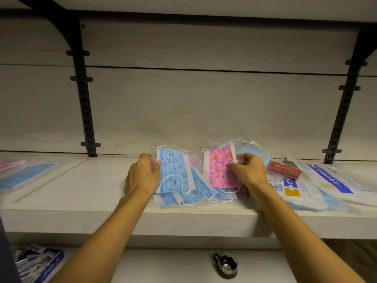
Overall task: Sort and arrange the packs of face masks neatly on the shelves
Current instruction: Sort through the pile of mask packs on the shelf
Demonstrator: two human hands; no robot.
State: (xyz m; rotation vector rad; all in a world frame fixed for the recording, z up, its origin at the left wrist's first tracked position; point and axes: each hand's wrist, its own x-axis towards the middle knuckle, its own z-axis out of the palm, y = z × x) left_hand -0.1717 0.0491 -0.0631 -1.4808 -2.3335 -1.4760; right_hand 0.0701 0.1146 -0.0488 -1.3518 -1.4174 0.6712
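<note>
both hands on the mask packs, one pack each, at the middle of the shelf (61, 190).

head view: left hand (142, 174) pinches the left edge of the blue printed mask pack (175, 172), thumb on the front face and fingers behind, wrist low and forearm reaching up from below; right hand (247, 170) pinches the right side of the pink printed mask pack (220, 166) between curled fingertips, palm turned away. both packs are tipped up off a loose heap of blue packs (195, 196) lying between and under the hands. these are probably very light, limp and slippery in clear film, so an edge pinch looks right, with care for loose ear loops. past the right hand lie a red box (284, 170) and white-and-blue bags (330, 178); well beyond the left hand, flat packs (26, 172).
</note>
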